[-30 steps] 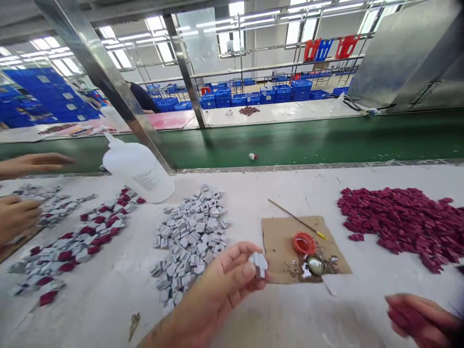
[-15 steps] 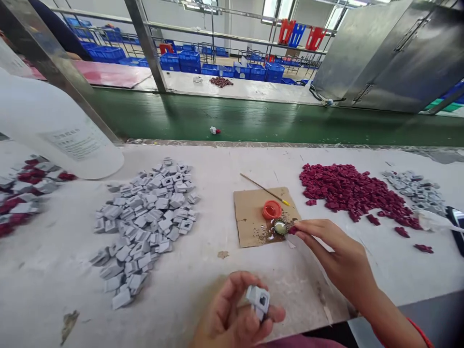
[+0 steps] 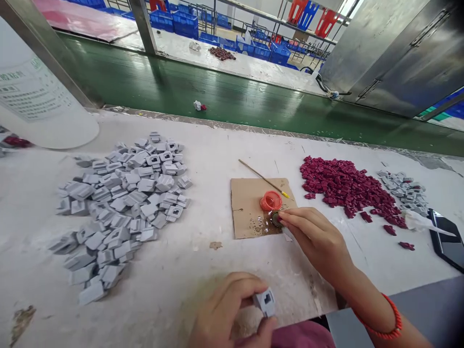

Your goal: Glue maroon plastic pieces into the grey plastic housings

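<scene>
Between the thumb and fingers of my left hand [image 3: 228, 311], near the table's front edge, is a small grey plastic block [image 3: 267, 302] with a square hole facing up. My right hand [image 3: 319, 237] pinches a small dark red plastic piece, mostly hidden by the fingertips, at a bottle cap [image 3: 276, 220]. That cap rests on a wet, spotted part of the cardboard square [image 3: 239, 193]. Touching or just behind it is a round red lid [image 3: 271, 200]. A thin stick with a yellow end [image 3: 261, 176] lies across the cardboard's back edge.
Left is a heap of grey blocks [image 3: 137, 193], with a large white bottle [image 3: 43, 111] behind. At right lie a dark red heap [image 3: 344, 183], more grey pieces [image 3: 408, 191] and a phone [image 3: 447, 239]. A green conveyor belt [image 3: 253, 104] runs behind the table.
My right hand has brought the dark red piece over the bottle cap, now largely covered by the fingers. My left hand has turned the grey block. The camera view has tilted and shifted.
</scene>
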`<state>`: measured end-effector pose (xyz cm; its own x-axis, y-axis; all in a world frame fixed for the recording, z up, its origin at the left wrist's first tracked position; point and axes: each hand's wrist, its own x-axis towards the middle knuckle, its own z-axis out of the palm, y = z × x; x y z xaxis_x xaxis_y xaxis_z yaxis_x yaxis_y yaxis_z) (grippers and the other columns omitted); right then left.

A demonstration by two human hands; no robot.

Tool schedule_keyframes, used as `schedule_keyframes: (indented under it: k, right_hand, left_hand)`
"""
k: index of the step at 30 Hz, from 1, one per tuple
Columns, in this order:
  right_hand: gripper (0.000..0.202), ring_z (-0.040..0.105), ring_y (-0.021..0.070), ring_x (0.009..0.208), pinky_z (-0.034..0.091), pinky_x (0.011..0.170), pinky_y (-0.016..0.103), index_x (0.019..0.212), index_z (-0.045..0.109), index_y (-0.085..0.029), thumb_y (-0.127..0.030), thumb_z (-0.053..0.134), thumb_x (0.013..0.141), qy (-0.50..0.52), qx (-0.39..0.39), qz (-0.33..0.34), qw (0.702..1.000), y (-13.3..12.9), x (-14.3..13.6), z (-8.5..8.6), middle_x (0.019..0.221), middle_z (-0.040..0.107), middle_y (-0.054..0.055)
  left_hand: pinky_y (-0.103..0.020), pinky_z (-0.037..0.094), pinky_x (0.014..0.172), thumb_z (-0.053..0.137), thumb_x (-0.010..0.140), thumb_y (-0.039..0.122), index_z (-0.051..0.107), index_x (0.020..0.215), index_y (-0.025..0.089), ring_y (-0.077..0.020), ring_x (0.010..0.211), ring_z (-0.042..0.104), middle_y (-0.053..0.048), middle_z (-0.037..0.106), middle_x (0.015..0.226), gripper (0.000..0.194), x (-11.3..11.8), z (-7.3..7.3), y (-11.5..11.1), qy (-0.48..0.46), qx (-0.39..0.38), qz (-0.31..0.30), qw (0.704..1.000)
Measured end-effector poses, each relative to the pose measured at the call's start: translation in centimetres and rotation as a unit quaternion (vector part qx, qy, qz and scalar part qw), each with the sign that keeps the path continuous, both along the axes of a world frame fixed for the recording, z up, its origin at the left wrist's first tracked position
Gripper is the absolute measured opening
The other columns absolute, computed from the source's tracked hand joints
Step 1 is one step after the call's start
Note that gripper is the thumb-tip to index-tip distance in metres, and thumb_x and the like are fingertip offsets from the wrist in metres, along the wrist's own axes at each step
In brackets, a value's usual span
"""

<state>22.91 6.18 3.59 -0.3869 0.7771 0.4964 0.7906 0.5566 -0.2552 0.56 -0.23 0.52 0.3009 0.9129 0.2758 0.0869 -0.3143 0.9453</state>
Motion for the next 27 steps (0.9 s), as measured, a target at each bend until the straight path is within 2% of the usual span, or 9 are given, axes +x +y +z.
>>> schedule_keyframes:
  k: [3, 6, 8, 10, 13, 15, 20, 27]
  right_hand:
    - [0.022, 0.063, 0.0185, 0.089, 0.056, 0.076, 0.032, 0.108, 0.064, -0.017, -0.004, 0.056, 0.093, 0.001, 0.004, -0.003, 1.0, 0.1, -0.1, 0.2, 0.099, 0.068, 0.007]
    - [0.025, 0.063, 0.0179, 0.092, 0.055, 0.081, 0.032, 0.108, 0.064, -0.016, 0.0, 0.059, 0.089, 0.013, 0.019, -0.007, 1.0, -0.6, -0.5, 0.9, 0.1, 0.068, 0.007]
    - [0.03, 0.063, 0.017, 0.096, 0.054, 0.083, 0.03, 0.112, 0.063, -0.015, 0.002, 0.061, 0.088, 0.052, 0.014, -0.018, 0.998, -1.9, -1.0, 1.3, 0.103, 0.067, 0.007]
    - [0.033, 0.063, 0.0163, 0.098, 0.054, 0.082, 0.027, 0.116, 0.062, -0.016, 0.002, 0.06, 0.088, 0.108, -0.024, -0.017, 0.994, -3.6, -1.6, 1.4, 0.105, 0.066, 0.007]
    - [0.034, 0.061, 0.0165, 0.1, 0.055, 0.079, 0.026, 0.117, 0.061, -0.015, 0.003, 0.056, 0.088, 0.175, -0.096, 0.024, 0.98, -6.3, -2.6, 0.8, 0.105, 0.064, 0.007]
    - [0.034, 0.06, 0.0171, 0.1, 0.056, 0.08, 0.027, 0.116, 0.06, -0.013, 0.004, 0.056, 0.087, 0.199, -0.113, 0.041, 0.973, -7.4, -3.1, 0.0, 0.107, 0.063, 0.008]
    - [0.037, 0.061, 0.0173, 0.099, 0.055, 0.081, 0.028, 0.118, 0.06, -0.015, 0.005, 0.056, 0.086, 0.223, -0.128, 0.035, 0.966, -7.9, -3.8, -1.2, 0.105, 0.064, 0.007]
    - [0.036, 0.061, 0.0176, 0.099, 0.056, 0.079, 0.027, 0.117, 0.061, -0.016, 0.003, 0.057, 0.087, 0.191, -0.143, 0.025, 0.971, -7.8, -4.0, -1.1, 0.106, 0.064, 0.007]
  left_hand:
    - [-0.019, 0.055, 0.092, 0.071, 0.079, 0.01, 0.059, 0.113, 0.019, -0.0145, 0.099, 0.07, -0.003, 0.073, 0.102, 0.036, -0.2, -0.9, 0.5, 0.128, 0.129, 0.033, 0.983]
    - [-0.022, 0.054, 0.095, 0.07, 0.082, 0.011, 0.062, 0.11, 0.016, -0.0162, 0.101, 0.068, -0.004, 0.075, 0.097, 0.029, -0.2, -1.2, 0.7, 0.169, 0.17, 0.051, 0.97]
    - [-0.022, 0.055, 0.093, 0.07, 0.082, 0.009, 0.063, 0.108, 0.015, -0.0161, 0.099, 0.068, -0.004, 0.075, 0.096, 0.027, -0.1, -1.1, 0.6, 0.167, 0.168, 0.057, 0.97]
    - [-0.023, 0.055, 0.091, 0.07, 0.082, 0.009, 0.063, 0.107, 0.015, -0.0163, 0.097, 0.067, -0.004, 0.074, 0.096, 0.026, 0.1, -1.0, 0.4, 0.157, 0.152, 0.064, 0.974]
    - [-0.023, 0.054, 0.091, 0.069, 0.082, 0.007, 0.064, 0.105, 0.015, -0.0155, 0.095, 0.066, -0.003, 0.074, 0.094, 0.025, 0.4, -0.8, 0.3, 0.139, 0.13, 0.071, 0.979]
    - [-0.023, 0.054, 0.091, 0.069, 0.082, 0.006, 0.064, 0.104, 0.014, -0.015, 0.094, 0.066, -0.003, 0.074, 0.093, 0.024, 0.5, -0.7, 0.3, 0.133, 0.122, 0.074, 0.981]
    - [-0.024, 0.055, 0.091, 0.07, 0.082, 0.008, 0.062, 0.105, 0.015, -0.0157, 0.094, 0.067, -0.003, 0.074, 0.093, 0.025, 0.5, -0.6, 0.2, 0.148, 0.109, 0.072, 0.98]
    - [-0.025, 0.055, 0.092, 0.07, 0.082, 0.009, 0.06, 0.107, 0.016, -0.0164, 0.095, 0.067, -0.003, 0.074, 0.095, 0.028, 0.5, -0.5, 0.1, 0.155, 0.098, 0.068, 0.981]
